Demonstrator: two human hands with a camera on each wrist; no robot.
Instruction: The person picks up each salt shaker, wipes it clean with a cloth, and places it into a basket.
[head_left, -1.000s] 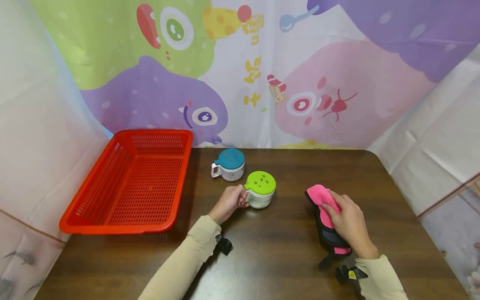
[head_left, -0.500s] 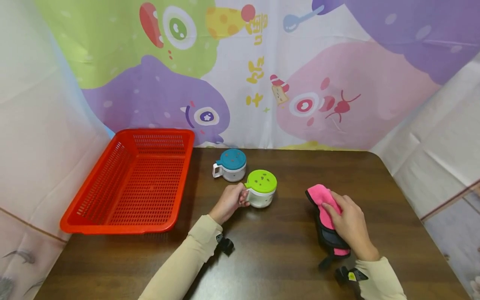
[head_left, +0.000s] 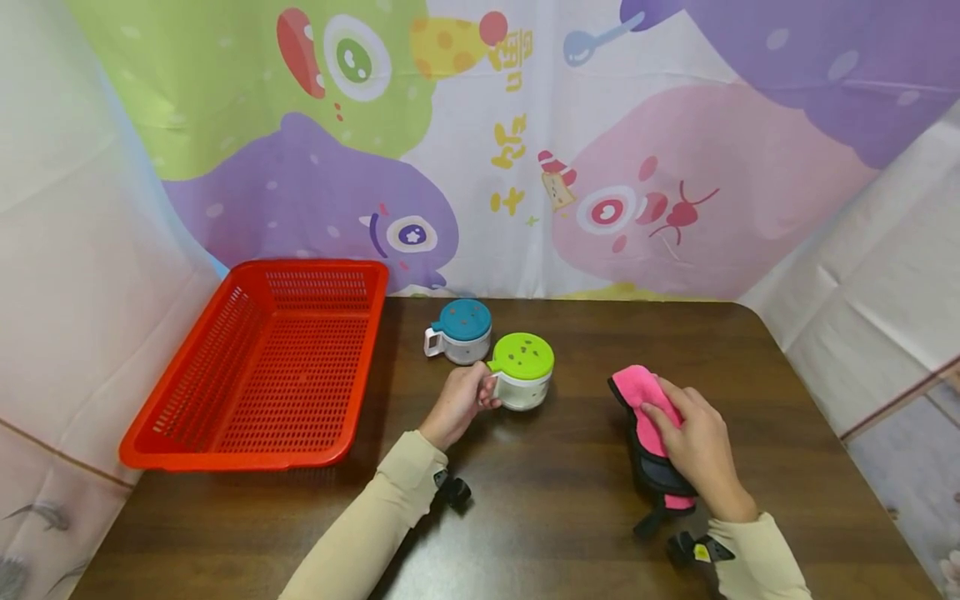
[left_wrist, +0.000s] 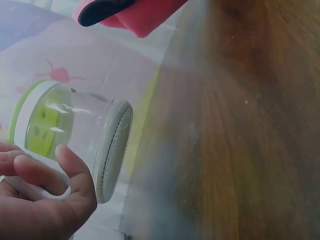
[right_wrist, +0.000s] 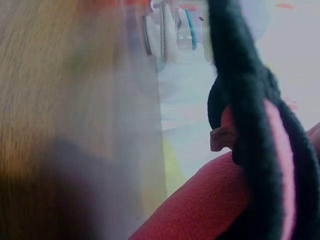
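My left hand (head_left: 459, 404) grips the white handle of a clear glass jar with a lime-green lid (head_left: 522, 358). In the left wrist view, the bottom of this glass jar (left_wrist: 114, 150) shows, raised off the wooden table. Behind it and to the left stands a similar jar with a blue lid (head_left: 466, 322), its handle pointing left. Over on the right, my right hand (head_left: 701, 442) pinches a folded pink cloth piece with black edging and a black strap (head_left: 651, 429). In the right wrist view, its dark trim (right_wrist: 245, 100) hides much of the scene; its exact kind is unclear.
A red perforated plastic basket (head_left: 367, 358) stands at the left of the brown wooden table (head_left: 555, 517). A cartoon-printed curtain (head_left: 510, 250) hangs along the back edge, with pale cloth walls on both sides.
The green-lidded jar has risen slightly in my left hand. The pink and black cloth piece has shifted a little up and left with my right hand. The blue-lidded jar and basket stay put.
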